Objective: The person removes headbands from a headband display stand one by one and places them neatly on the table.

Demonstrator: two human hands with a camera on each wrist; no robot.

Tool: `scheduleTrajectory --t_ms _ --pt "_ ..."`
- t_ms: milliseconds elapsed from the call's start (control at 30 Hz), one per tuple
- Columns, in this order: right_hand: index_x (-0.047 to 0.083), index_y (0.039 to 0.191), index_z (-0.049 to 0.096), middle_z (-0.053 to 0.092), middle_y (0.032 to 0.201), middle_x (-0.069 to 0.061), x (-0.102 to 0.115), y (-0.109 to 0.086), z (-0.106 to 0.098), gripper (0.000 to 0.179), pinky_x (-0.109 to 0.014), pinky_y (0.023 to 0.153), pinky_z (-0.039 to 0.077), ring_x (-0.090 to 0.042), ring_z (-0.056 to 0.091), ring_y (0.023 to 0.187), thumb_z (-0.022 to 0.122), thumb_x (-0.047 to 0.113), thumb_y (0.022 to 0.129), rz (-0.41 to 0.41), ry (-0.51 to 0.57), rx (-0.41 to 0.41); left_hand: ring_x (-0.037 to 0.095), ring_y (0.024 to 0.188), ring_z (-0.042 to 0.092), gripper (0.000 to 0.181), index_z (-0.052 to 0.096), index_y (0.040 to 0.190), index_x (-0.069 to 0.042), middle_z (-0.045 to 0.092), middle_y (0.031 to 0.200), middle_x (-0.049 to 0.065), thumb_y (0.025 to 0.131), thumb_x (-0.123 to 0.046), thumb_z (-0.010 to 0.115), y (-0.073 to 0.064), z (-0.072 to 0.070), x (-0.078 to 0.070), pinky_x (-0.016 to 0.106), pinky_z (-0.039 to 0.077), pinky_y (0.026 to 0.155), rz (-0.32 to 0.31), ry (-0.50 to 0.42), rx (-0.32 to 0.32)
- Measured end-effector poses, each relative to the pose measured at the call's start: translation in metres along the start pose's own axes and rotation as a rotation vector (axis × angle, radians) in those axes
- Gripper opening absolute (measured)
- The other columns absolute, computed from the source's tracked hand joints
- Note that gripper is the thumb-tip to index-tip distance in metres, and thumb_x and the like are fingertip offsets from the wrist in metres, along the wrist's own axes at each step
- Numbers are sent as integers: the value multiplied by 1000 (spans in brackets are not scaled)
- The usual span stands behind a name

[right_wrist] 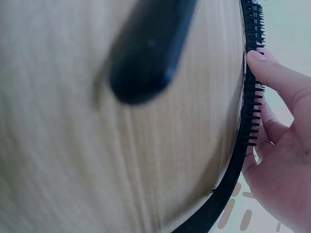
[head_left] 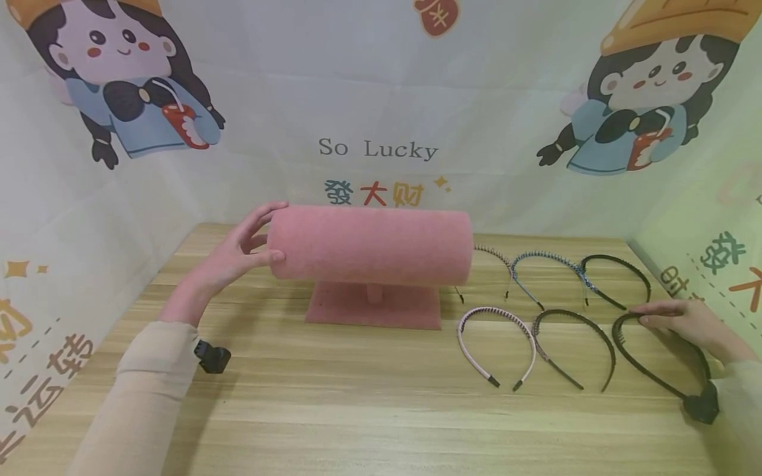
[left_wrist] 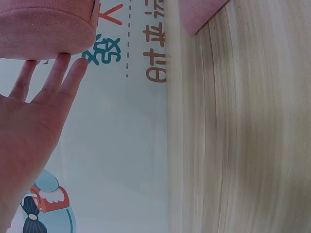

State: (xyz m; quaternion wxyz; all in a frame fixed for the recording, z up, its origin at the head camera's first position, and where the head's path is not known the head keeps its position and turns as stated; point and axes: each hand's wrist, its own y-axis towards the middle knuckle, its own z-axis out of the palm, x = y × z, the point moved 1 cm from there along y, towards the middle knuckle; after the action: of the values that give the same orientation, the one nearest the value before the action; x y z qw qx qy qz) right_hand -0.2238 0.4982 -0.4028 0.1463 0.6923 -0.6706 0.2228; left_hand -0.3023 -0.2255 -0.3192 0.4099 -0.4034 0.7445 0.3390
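Observation:
A pink display stand point(head_left: 370, 244), a fuzzy horizontal roll on a flat base point(head_left: 373, 311), stands on the table. My left hand point(head_left: 233, 254) grips the roll's left end, thumb in front and fingers toward the top and back. In the left wrist view, three fingers point(left_wrist: 51, 92) reach the roll. At the right, my right hand point(head_left: 693, 325) pinches the top of a black toothed headband point(right_wrist: 238, 155) between thumb and fingers. In the right wrist view a blurred dark headband tip point(right_wrist: 143, 73) hangs close to the camera.
Beside the held one lie a dark headband point(head_left: 610, 347) and a pink headband point(head_left: 470, 362). Behind them are a black headband point(head_left: 647, 281), a blue headband point(head_left: 519, 283) and another point(head_left: 493, 250) partly hidden by the roll. A printed cloth point(head_left: 381, 99) encloses the wooden table point(head_left: 357, 410).

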Motion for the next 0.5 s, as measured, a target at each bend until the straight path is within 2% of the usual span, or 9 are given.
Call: scheduleTrajectory --t_ms 267,500 --pt "-5 125 62 55 130 -37 1 0 -2 46 -70 89 38 -64 42 121 59 33 99 10 -20 3 34 138 40 75 24 155 -34 22 164 1 95 -9 62 -1 0 -2 37 50 95 0 8 -2" --pt "-6 126 61 56 130 -36 3 -1 -1 46 -64 88 42 -62 45 120 58 32 100 2 -20 9 33 138 40 75 25 154 -36 22 164 0 95 -9 62 -1 0 -2 36 50 94 -4 1 0"
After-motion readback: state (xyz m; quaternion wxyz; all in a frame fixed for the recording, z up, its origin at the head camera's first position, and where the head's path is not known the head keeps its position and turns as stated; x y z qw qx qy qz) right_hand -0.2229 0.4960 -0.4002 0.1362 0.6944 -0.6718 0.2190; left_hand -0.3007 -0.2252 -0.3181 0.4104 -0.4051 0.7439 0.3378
